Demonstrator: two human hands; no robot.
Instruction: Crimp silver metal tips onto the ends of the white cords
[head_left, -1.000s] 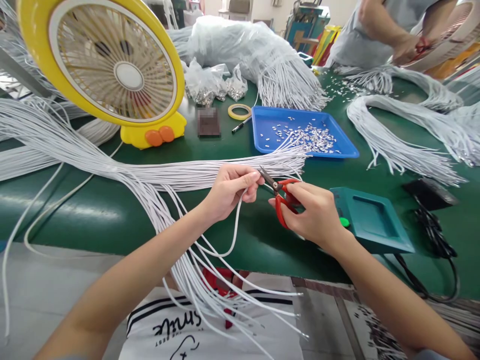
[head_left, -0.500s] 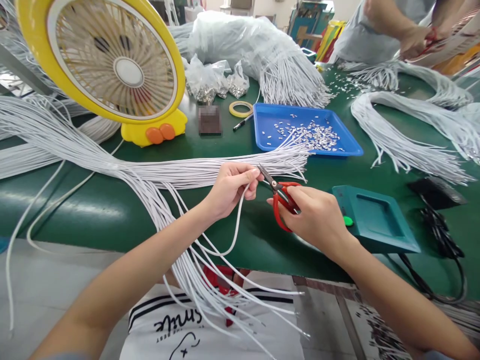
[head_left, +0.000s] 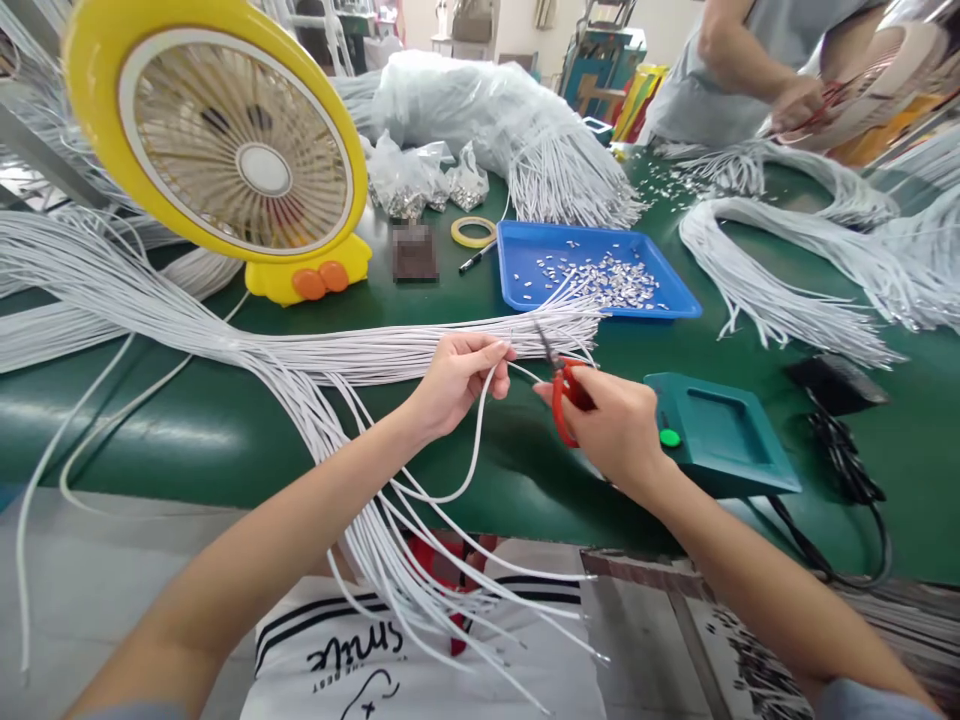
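Left hand [head_left: 466, 385] pinches one wire [head_left: 478, 440], slack looping below. Right hand [head_left: 619, 420] holds snips [head_left: 559, 374] just right of the pinch, not touching it, blades slanting forward and left.

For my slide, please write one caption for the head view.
Left hand pinching a white cable, right hand holding red-handled scissors, near a blue tray.

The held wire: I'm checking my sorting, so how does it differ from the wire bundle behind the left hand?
The held wire is a single strand; the wire bundle has many. The left hand pinches the held wire, which curves downward; the wire bundle lies nearly straight on the table. Both are white.
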